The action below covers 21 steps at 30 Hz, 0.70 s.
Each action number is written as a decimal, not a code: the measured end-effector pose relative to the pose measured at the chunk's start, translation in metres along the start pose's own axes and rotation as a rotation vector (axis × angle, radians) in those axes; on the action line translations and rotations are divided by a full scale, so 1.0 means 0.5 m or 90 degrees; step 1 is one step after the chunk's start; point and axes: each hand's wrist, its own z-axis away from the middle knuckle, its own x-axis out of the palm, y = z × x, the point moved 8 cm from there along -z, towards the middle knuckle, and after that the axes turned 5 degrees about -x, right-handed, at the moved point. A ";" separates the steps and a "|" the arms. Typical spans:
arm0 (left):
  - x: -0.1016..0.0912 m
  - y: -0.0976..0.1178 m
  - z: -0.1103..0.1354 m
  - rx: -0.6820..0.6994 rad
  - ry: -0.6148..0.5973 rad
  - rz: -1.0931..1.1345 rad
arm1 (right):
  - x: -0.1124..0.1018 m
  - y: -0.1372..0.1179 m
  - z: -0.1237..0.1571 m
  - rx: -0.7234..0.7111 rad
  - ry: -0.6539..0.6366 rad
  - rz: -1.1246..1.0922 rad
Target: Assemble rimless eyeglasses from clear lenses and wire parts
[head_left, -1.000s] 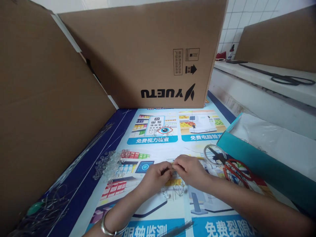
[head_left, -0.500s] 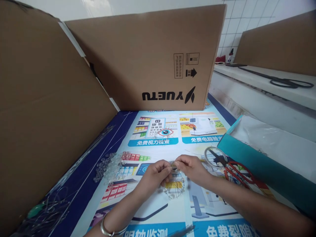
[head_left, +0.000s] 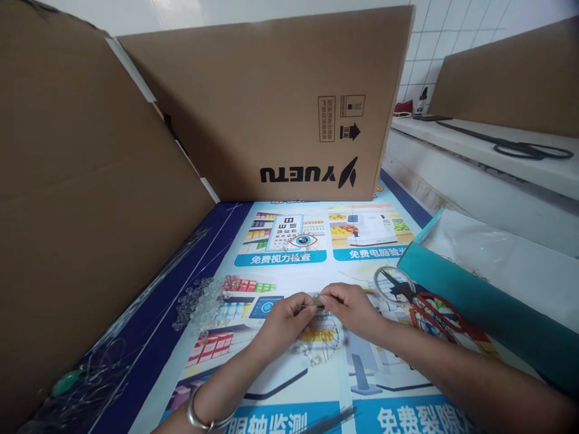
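My left hand [head_left: 292, 316] and my right hand [head_left: 351, 308] meet over the printed sheet, fingertips pinched nearly together. Between them they hold a thin wire strung with clear beads [head_left: 332, 340], which hangs in a loose loop below the fingers. The exact spot where each hand grips is too small to make out. To the left of my left hand lies a heap of clear beads [head_left: 203, 304]. Red-handled scissors [head_left: 436, 313] rest beyond my right forearm, their blades over a pale ring-shaped roll [head_left: 394, 286].
A teal box [head_left: 470, 295] with a white inside stands at the right. Cardboard panels [head_left: 253, 108] wall off the back and left. Tangled wires [head_left: 90, 386] lie at the lower left, and a dark wire bundle [head_left: 332, 420] at the front edge. Black scissors [head_left: 520, 146] sit on the ledge.
The beaded loop below my fingers has shifted slightly and hangs in a different shape. Both hands stay pinched in almost the same place.
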 end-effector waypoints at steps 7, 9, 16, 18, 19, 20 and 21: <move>-0.004 -0.007 0.000 0.010 0.008 -0.036 | 0.003 0.006 -0.001 0.006 -0.009 -0.005; -0.004 -0.006 0.000 0.012 0.012 -0.043 | 0.003 0.008 -0.002 0.005 -0.008 0.002; -0.023 0.007 0.005 -0.004 0.054 0.021 | -0.002 0.006 0.000 0.000 0.018 -0.064; -0.036 0.015 0.007 -0.002 0.069 0.076 | -0.004 0.015 0.000 0.029 0.031 -0.097; -0.041 0.020 0.007 0.001 0.071 0.106 | -0.003 0.022 0.000 0.053 0.033 -0.120; -0.045 0.024 0.008 0.004 0.072 0.133 | 0.000 0.028 0.000 0.078 0.028 -0.148; -0.047 0.027 0.009 0.006 0.070 0.159 | 0.004 0.034 0.000 0.099 0.018 -0.179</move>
